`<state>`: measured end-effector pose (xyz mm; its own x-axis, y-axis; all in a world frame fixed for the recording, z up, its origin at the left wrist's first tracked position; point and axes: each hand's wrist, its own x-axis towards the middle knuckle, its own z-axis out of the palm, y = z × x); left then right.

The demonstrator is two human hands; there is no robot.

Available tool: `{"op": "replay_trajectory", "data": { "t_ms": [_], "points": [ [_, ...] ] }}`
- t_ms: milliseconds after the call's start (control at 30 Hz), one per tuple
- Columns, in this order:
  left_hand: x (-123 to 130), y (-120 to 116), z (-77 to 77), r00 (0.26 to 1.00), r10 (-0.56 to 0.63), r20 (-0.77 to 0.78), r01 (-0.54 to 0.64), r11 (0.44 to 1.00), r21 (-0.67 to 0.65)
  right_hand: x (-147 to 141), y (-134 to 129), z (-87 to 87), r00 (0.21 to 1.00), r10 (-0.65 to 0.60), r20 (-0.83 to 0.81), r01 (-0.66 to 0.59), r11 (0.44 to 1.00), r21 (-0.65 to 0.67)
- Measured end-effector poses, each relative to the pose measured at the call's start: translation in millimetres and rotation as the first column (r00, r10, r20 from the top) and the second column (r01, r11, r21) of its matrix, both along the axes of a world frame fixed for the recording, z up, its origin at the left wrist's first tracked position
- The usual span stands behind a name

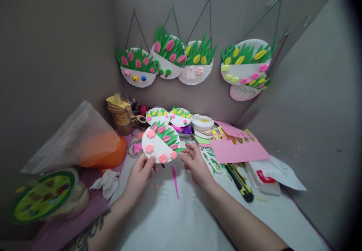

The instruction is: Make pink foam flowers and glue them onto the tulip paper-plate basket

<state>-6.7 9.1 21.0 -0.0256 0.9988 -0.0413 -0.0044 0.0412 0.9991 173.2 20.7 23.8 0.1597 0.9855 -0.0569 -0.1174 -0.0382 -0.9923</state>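
Note:
My left hand [145,171] pinches the lower left rim of a white paper-plate craft [161,145], thumb in front. The craft is held tilted above the table and carries green paper leaves, pink paper tulips and several pink clay flowers along its edge. Beside its right edge is my right hand [195,162], fingers curled and apart near a leaf tip, with nothing visible in them. Below the craft, a pink plastic tool [175,183] lies on the white table cover [169,220].
Similar plate crafts [138,78] hang on the wall. At left stand a cup [120,115], an orange item in a plastic bag [104,149] and a green-lidded tub [45,196]. At right lie white scissors [210,160], a yellow-black cutter [240,183] and pink paper [240,149].

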Motion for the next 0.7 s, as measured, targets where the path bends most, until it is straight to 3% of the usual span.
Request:
{"op": "replay_trajectory", "data": {
  "t_ms": [67,133,700],
  "points": [
    [1.6,-0.9,1.1,1.0,-0.013,0.019,0.013,1.0,-0.013,-4.3,-0.9,-1.3,0.987,0.103,-0.12,-0.114,0.99,-0.086],
    [2.8,-1.6,1.8,0.999,-0.038,0.02,0.038,0.999,-0.024,-7.9,-2.0,-2.3,0.973,0.144,-0.183,-0.163,0.983,-0.09],
    [6.2,-5.4,0.9,0.997,-0.071,-0.001,0.071,0.997,-0.031,-14.3,-1.2,-6.1,0.981,0.102,-0.163,-0.107,0.994,-0.021]
  ]
}}
